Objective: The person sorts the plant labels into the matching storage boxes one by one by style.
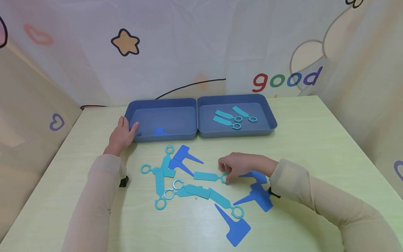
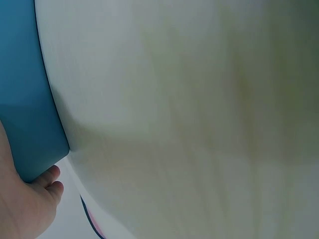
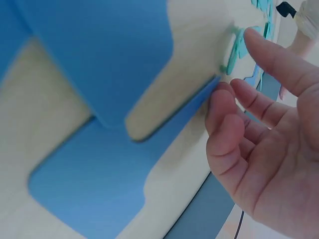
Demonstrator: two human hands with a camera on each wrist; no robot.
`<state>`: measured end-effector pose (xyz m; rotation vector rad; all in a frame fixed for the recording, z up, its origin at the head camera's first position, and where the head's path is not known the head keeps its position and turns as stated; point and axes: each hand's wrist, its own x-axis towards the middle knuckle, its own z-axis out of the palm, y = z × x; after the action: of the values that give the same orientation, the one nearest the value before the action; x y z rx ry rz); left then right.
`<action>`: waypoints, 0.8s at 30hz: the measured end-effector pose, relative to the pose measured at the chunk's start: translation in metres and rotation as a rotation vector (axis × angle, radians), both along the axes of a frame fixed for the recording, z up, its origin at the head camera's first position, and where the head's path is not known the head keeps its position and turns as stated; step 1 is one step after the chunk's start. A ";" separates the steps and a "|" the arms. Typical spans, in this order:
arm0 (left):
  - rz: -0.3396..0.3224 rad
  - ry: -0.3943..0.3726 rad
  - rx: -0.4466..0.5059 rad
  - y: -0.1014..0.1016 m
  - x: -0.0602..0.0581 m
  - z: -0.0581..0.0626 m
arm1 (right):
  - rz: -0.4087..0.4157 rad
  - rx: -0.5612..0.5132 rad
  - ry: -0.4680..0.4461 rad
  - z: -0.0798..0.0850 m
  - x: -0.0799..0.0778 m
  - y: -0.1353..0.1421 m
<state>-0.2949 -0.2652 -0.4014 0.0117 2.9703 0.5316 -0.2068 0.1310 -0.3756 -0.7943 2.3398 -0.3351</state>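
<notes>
My left hand point(image 1: 122, 135) rests against the near-left corner of the left blue-grey tray point(image 1: 163, 137), thumb spread from the fingers. The left wrist view shows its fingertips point(image 2: 56, 174) at the tray's outer edge. My right hand point(image 1: 237, 164) is over the ring end of a teal ring-ended plant tag point(image 1: 204, 176). In the right wrist view, thumb and fingers stay apart, the other fingers loosely bent near a blue T-shaped plant label point(image 3: 99, 184). Other teal tags point(image 1: 160, 185) and blue labels point(image 1: 238, 231) lie around on the table, some overlapping.
The right tray point(image 1: 239, 133) adjoins the left one and contains three teal tags point(image 1: 223, 121). A blue label point(image 1: 159, 131) lies inside the left tray near its front wall. Behind the pale table point(image 1: 176, 231) hangs a printed curtain point(image 1: 189, 42).
</notes>
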 end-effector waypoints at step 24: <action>-0.001 0.010 0.004 0.001 0.001 0.002 | -0.050 0.020 0.072 0.000 0.013 -0.010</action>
<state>-0.2936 -0.2639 -0.3999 0.0156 2.9790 0.5384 -0.1943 0.1206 -0.3756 -0.7509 2.4300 -0.3085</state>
